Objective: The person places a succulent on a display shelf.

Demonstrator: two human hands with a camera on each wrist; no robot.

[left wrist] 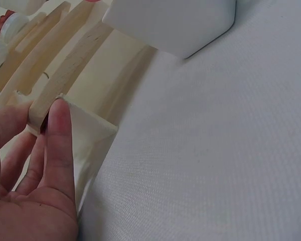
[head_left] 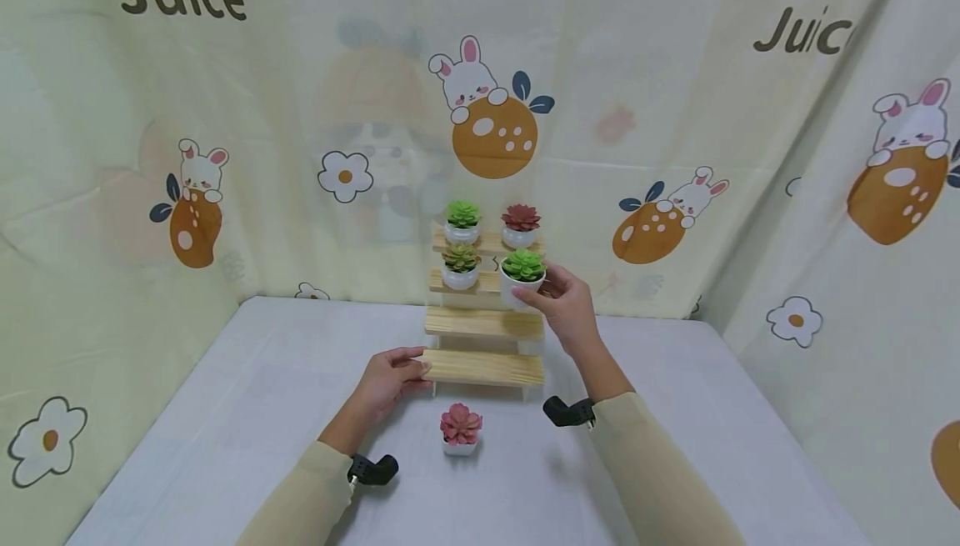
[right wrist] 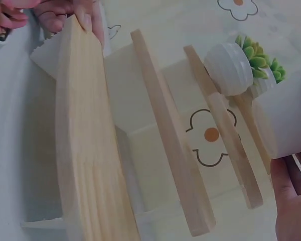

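Note:
My right hand [head_left: 572, 313] grips a white round pot with a bright green succulent [head_left: 522, 266], at the right end of the second board from the top of a tiered wooden stand [head_left: 483, 368]. In the right wrist view, the white pot [right wrist: 287, 118] tilts beside the boards, with fingers around it. At the stand's front, my left hand [head_left: 386, 381] pinches the left end of the lowest board; the left wrist view shows the thumb and fingers [left wrist: 59, 130] on that board end. A pink succulent in a white square pot [head_left: 461, 429] stands on the table before the stand.
On the top board sit a green succulent [head_left: 462, 221] and a dark red one [head_left: 521, 225], both in white pots. A brownish-green potted succulent [head_left: 461, 265] is at the left of the second board. A printed curtain [head_left: 285, 112] hangs behind the white table [head_left: 300, 363].

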